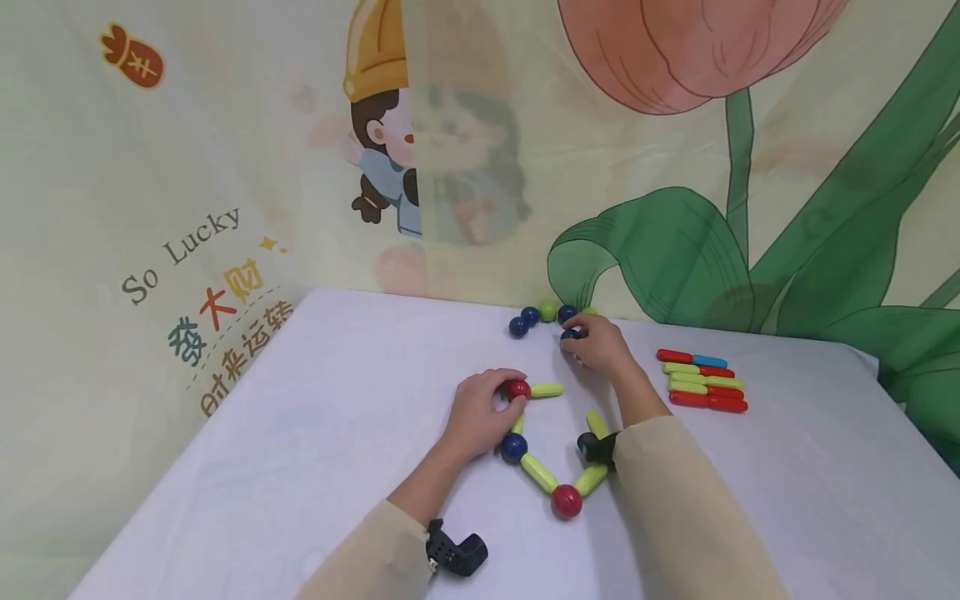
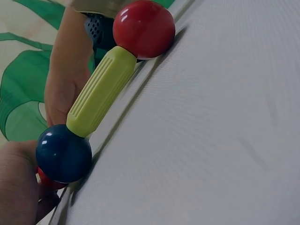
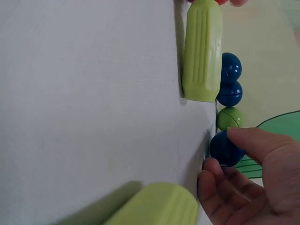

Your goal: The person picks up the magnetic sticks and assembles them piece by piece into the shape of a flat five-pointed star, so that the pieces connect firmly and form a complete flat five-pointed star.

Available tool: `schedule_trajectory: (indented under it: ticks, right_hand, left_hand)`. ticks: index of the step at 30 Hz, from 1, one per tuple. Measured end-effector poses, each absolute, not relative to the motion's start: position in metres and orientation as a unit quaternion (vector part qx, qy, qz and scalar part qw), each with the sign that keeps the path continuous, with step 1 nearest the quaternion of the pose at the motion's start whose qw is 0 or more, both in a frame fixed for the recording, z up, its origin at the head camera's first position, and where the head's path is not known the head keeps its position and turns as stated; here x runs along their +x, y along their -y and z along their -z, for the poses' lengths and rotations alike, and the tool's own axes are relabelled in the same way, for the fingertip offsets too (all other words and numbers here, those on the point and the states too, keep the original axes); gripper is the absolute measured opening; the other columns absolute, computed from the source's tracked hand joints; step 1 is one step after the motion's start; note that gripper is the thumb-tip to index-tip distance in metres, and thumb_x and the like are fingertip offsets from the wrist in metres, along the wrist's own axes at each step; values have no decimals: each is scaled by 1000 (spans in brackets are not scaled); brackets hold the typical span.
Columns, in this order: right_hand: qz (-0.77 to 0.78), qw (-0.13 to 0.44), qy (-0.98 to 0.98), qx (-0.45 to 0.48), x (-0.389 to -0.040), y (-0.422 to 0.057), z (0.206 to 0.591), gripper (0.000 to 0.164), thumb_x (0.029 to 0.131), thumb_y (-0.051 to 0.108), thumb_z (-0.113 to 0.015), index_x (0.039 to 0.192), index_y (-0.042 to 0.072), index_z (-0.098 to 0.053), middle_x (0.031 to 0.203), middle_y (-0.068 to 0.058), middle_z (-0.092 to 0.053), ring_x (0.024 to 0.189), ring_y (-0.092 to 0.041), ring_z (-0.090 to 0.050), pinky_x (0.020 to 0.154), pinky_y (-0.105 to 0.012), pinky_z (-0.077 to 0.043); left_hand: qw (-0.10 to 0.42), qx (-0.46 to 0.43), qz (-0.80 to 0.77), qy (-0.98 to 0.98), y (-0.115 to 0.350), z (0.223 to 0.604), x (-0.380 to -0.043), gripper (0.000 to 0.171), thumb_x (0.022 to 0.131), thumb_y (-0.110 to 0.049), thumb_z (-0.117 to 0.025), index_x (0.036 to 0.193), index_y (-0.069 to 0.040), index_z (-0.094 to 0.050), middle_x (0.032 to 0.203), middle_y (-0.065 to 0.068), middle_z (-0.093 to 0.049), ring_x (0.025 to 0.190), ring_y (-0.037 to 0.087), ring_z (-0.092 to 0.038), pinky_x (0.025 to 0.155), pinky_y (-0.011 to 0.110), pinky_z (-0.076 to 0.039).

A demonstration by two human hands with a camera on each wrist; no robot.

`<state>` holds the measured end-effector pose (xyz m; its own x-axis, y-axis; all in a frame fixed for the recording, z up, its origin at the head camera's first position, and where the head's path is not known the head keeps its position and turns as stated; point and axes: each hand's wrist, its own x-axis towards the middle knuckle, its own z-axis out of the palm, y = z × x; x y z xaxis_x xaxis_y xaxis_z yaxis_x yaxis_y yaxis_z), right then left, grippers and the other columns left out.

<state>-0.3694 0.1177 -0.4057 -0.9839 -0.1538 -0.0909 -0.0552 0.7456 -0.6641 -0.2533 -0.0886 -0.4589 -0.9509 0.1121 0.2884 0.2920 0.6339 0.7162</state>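
Steadying a glossy red ball (image 1: pixel 517 390), presumably so the chain of yellow-green ribbed rods (image 1: pixel 539 473) does not shift, the left hand (image 1: pixel 477 412) pinches it. Farther right, a dark blue ball (image 3: pixel 226 149) sits pinched in the right hand (image 1: pixel 602 348), just nearer than the blue and green balls (image 1: pixel 547 311) at the white table's (image 1: pixel 337 450) far edge.

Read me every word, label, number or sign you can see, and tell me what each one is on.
"So Lucky": on the printed backdrop, at left.
"發大财": below that, on the backdrop.
"时来运转": lowest, same backdrop.
Mark on the printed pouch: too small to read surely.
No lettering can be made out on the balls or rods.
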Motion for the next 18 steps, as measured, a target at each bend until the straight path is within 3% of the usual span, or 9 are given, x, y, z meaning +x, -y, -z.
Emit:
schedule_trajectory:
  ticks: [7,18]
  right_hand:
    - [389,61,-917,-59,-361,-126,399,40,102,26,-62,139,10,-59,127,-21,-61,87,-25,-64,69,-25,-54]
    - [434,68,-896,-66,-345,-150,375,44,103,27,-62,142,8,-56,130,-22,-63,108,-39,-69,79,-32,-61]
  left_hand:
    - [108,-93,434,890,88,458,-253,27,99,-23,-68,125,-19,-72,117,-1,-72,110,18,-62,105,43,-50]
    - [102,-87,459,878,87,455,-250,25,98,-19,-69,123,-17,-72,117,0,-72,111,19,-64,105,42,-52]
